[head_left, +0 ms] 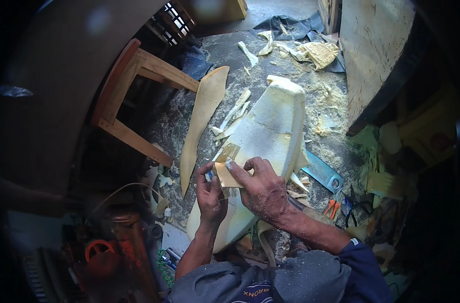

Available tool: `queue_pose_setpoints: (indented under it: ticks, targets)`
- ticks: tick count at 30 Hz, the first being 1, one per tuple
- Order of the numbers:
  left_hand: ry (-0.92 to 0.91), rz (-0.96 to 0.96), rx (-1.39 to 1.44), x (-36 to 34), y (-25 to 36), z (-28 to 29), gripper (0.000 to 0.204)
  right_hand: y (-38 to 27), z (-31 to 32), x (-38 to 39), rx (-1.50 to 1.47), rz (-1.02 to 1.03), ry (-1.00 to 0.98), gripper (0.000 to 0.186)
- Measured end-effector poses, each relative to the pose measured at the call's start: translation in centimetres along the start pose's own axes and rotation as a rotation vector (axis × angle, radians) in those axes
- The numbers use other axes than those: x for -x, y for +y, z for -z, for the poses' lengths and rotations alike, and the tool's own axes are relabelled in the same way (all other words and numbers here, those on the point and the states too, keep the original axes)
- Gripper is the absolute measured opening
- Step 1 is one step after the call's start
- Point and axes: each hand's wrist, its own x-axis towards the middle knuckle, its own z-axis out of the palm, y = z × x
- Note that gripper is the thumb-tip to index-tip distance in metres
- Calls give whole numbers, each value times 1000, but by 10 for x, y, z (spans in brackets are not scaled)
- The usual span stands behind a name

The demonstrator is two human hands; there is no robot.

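Both hands are closed on a small tan sheet [228, 178] with a brownish flap at its far end; it looks like folded sandpaper, though its gritty face does not show. My left hand [211, 197] grips the left edge between thumb and fingers. On the other side, my right hand [264, 189] pinches it, thumb on top, its skin dusted with pale crumbs. Under the hands lies a long cream foam block [270, 118], shaped like a seat cushion, with a crack across its surface. A thin curved tan panel [204, 111] lies to its left.
Foam offcuts [318, 53] and dust litter the dark floor. A wooden frame [134, 134] stands at left, a board [374, 55] at right. Nearer right are a blue strip [321, 169] and orange-handled pliers [332, 208]. A rusty machine [124, 242] sits lower left.
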Motion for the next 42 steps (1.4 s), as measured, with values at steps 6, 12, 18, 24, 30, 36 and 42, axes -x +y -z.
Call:
queue_pose_setpoints:
  ticks: [6,12,18,24,30,36,42]
  targets:
    - [111,-47,-135,7,15,-6,34,-1,1,-1,206,-100,321,63]
    - [108,-87,-406,10,20,-15,31,1,-15,1,66,-2,29,54]
    - [118,-98,-430,16,28,-14,29,-3,-27,7,-206,5,-103,50]
    - [65,-47,-389,20,28,-5,30,-2,-25,6,-373,-85,-295,51]
    - [-22,34,-458,23,21,0,29,19,-7,1,-376,-160,-482,47]
    - [86,-29,-104,2,19,31,28,69,31,16,-715,-793,-793,34]
    - [25,37,141,-11,-11,67,55,152,62,47,-1175,-871,-245,34]
